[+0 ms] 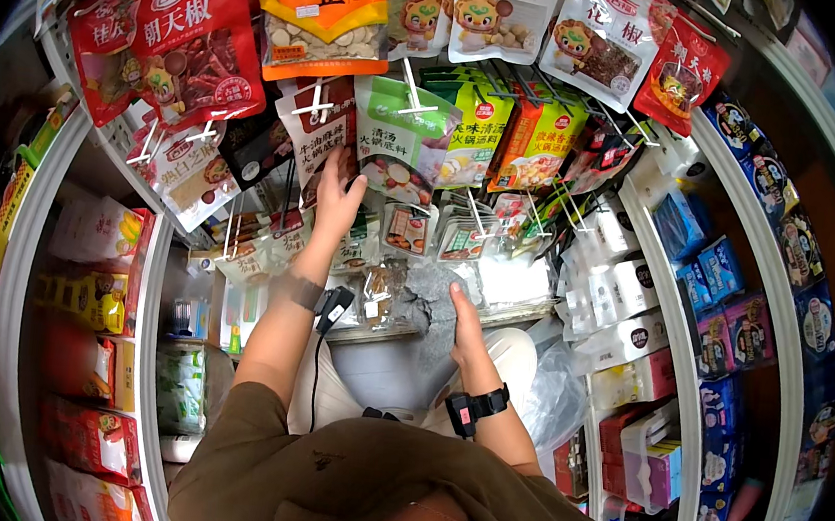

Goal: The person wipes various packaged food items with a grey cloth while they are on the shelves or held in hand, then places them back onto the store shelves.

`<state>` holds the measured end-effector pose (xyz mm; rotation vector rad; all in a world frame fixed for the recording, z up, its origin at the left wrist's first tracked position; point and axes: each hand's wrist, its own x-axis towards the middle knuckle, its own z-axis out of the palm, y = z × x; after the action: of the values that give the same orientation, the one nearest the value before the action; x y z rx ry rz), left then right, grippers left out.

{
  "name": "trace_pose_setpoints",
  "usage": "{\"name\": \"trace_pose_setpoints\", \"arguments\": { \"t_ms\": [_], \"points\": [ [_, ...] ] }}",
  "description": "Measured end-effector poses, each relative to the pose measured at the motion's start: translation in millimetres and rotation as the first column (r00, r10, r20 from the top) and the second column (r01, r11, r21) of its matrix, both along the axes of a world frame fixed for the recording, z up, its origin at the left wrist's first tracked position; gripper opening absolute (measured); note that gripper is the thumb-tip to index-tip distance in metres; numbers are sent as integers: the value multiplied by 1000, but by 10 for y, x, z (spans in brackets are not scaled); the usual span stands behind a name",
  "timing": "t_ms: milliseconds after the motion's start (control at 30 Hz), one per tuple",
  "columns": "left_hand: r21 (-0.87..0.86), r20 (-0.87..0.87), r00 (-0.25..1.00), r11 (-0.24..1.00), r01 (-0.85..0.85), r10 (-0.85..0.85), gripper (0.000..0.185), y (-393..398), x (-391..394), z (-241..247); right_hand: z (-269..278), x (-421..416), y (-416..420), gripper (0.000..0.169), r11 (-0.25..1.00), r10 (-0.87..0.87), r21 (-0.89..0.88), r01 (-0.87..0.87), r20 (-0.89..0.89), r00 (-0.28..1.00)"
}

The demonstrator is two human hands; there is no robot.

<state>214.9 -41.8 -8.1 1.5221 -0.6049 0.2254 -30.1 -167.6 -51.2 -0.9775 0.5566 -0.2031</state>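
My left hand (337, 200) reaches up to the hanging packets, fingers apart. Its fingertips touch the lower front of a dark red and white seasoning packet (318, 147), which hangs from a white display hook (316, 106). Just right of that hand hangs a green and white packet (405, 142) with a bowl of food pictured on it. Lower down, my right hand (465, 325) grips a crumpled grey cloth (430, 303), its thumb pointing up along the edge. The cloth hangs in front of the bottom shelf, and most of the right fingers are hidden behind it.
Large spice bags, among them an orange one (316, 17) and a red chilli bag (175, 41), hang above. Several empty hooks (478, 217) jut out. Shelves with white edges (156, 356) flank both sides. A clear plastic bag (551, 394) lies by my right knee.
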Motion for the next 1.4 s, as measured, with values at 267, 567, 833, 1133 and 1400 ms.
{"name": "trace_pose_setpoints", "arguments": {
  "t_ms": [267,567,833,1133,1400],
  "points": [
    [152,-34,995,984,-89,96,71,-224,333,-154,-262,-69,-258,60,998,-38,56,34,61,997],
    [43,-180,957,970,239,-228,43,-93,-152,31,130,-101,-193,60,979,-134,178,103,178,975],
    [-34,-163,945,959,281,-283,38,153,-844,204,519,33,-131,62,754,-145,-460,468,579,802],
    [334,201,925,910,245,-323,53,269,-1275,-186,1004,81,486,56,-95,299,-958,270,231,926],
    [193,-191,919,905,380,-345,49,374,-1554,-39,921,329,-113,54,34,10,-887,461,462,887]
  ]
}}
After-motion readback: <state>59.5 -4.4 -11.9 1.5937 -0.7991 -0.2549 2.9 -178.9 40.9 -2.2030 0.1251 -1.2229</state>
